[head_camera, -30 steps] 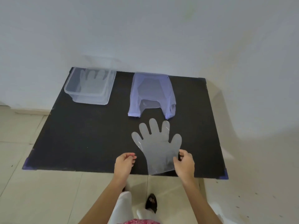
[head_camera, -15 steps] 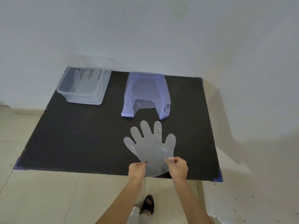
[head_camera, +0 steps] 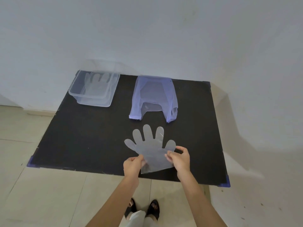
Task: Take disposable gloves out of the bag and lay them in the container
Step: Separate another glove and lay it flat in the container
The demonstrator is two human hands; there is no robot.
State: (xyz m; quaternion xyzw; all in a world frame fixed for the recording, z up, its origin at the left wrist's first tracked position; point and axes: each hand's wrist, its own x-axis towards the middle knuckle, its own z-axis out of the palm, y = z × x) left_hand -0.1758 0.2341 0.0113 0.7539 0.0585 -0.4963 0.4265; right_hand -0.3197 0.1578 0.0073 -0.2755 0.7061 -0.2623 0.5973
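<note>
The main risk from here is that the thin glove [head_camera: 151, 149] folds on itself or slides out of the pinch while it is carried to the container [head_camera: 94, 89], since film this light looks likely to curl, cling to skin or catch air as it moves; a second risk is that it lands crumpled or draped over the container's rim instead of lying flat on the glove [head_camera: 96, 82] already inside. Both hands grip it now: the left hand [head_camera: 133, 166] pinches the cuff edge on its side between thumb and fingers, and the right hand [head_camera: 179, 158] pinches the opposite edge just below the glove's thumb. If one hand pulls harder than the other, the film could stretch or twist. The glove is clear, faintly grey plastic, spread palm-flat with all five fingers fanned away from the person, a few creases showing near the cuff where the hands gather it. It lies on the black mat [head_camera: 91, 138], nearer the person than the bag [head_camera: 154, 95] and just in front of the bag's two handle loops, well apart from the container, which stands to the bag's left at the mat's far corner. The bag is pale violet and lies slack with its mouth toward the glove; whether more gloves remain inside cannot be told
</note>
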